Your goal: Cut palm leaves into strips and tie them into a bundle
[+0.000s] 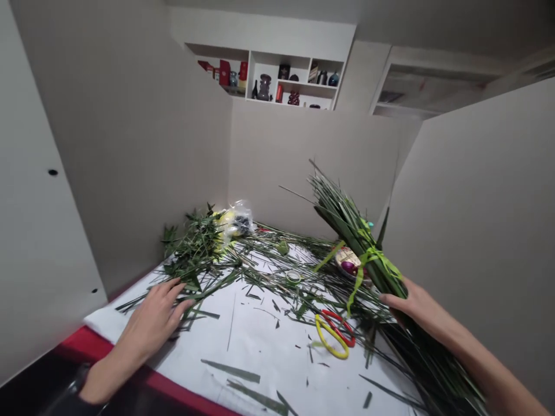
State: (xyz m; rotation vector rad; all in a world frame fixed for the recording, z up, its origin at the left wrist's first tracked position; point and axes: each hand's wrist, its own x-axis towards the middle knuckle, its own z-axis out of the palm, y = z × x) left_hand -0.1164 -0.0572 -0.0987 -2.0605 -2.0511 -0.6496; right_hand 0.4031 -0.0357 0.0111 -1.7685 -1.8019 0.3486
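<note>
The scissors (335, 335) have glossy plastic handles, one red, one yellow. The bundle of leaves (353, 231) looks smooth and faintly waxy, tied with a shiny green ribbon (376, 257). Beneath lies matt white paper (260, 352), the clear plastic bag (240, 218) is thin and crinkled — the walls (303, 167) are matt painted board.

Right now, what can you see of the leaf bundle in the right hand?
The bundle of long narrow green leaves is a dense sheaf, tilted, tips up toward the back wall, lower ends running out of view at bottom right. A lime-green ribbon ties it, ends hanging loose. The right hand grips it below the ribbon, above the white sheet.
</note>
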